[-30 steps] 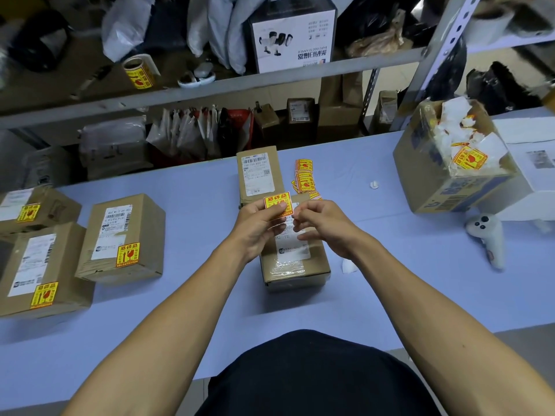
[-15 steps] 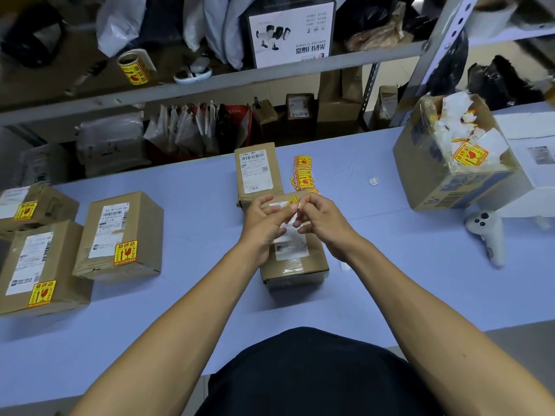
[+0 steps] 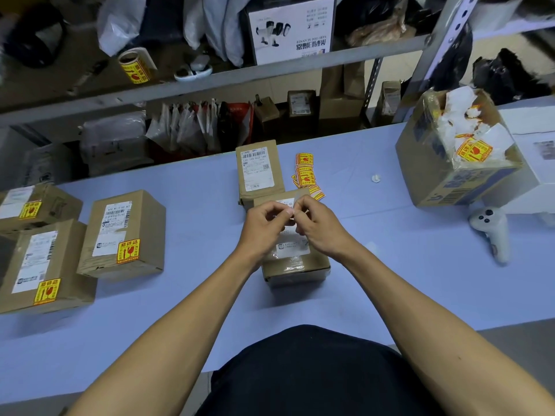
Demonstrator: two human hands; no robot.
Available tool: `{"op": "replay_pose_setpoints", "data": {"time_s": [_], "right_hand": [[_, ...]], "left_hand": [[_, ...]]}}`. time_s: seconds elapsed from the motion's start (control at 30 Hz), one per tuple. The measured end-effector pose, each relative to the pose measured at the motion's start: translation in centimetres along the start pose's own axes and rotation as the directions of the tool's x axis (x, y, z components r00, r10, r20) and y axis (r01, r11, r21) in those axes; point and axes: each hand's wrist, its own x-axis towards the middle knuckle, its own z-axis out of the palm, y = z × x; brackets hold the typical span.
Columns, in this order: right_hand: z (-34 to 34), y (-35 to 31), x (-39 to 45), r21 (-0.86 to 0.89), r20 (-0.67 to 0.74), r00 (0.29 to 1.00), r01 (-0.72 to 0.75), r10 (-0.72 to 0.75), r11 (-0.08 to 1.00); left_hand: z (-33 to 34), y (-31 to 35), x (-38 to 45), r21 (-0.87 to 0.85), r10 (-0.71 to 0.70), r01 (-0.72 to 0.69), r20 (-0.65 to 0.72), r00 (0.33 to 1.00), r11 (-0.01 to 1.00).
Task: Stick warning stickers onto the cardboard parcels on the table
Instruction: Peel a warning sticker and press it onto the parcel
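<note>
My left hand (image 3: 264, 223) and my right hand (image 3: 318, 228) meet above a small cardboard parcel (image 3: 295, 265) in the middle of the table. Both pinch a warning sticker between their fingertips. Only its white backing (image 3: 292, 207) shows now; the yellow face is hidden. A second parcel (image 3: 258, 172) with a white shipping label stands just behind. Loose yellow warning stickers (image 3: 306, 175) lie to its right. Three parcels at the left (image 3: 126, 235) (image 3: 45, 265) (image 3: 33, 205) each carry a yellow sticker.
An open carton (image 3: 444, 175) filled with peeled backing paper stands at the right. A white controller (image 3: 491, 229) lies in front of it. A sticker roll (image 3: 135, 66) sits on the shelf behind the blue table (image 3: 180, 310).
The sticker's yellow face showed upright a second ago. My fingers have turned and closed over it, so only white backing is visible. Both hands stayed over the middle parcel.
</note>
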Motion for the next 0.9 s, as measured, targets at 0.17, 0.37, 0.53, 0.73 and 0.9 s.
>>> {"op": "replay_pose_setpoints", "data": {"time_s": [0.17, 0.37, 0.53, 0.73, 0.9], "right_hand": [[-0.1, 0.1, -0.1, 0.018, -0.038, 0.998, -0.056, 0.056, 0.998], [-2.1, 3.3, 0.1, 0.158, -0.228, 0.931, -0.253, 0.284, 0.955], [-3.8, 7.2, -1.2, 0.081, -0.313, 0.851, -0.417, 0.421, 0.905], [-4.3, 10.3, -3.0, -0.147, -0.259, 0.807, -0.576, 0.530, 0.804], [-4.9, 10.7, -3.9, -0.292, -0.287, 0.775, -0.631, 0.564, 0.719]], "left_hand": [[0.6, 0.2, 0.2, 0.029, -0.053, 0.053, -0.017, 0.998, 0.998], [0.9, 0.1, 1.0, -0.206, -0.274, 0.242, -0.143, 0.951, 0.948], [0.3, 0.1, 1.0, -0.219, -0.297, 0.254, -0.193, 0.935, 0.942], [0.1, -0.3, 0.9, -0.168, -0.310, 0.281, -0.179, 0.934, 0.945], [0.1, -0.5, 0.8, -0.139, -0.313, 0.293, -0.157, 0.937, 0.946]]}}
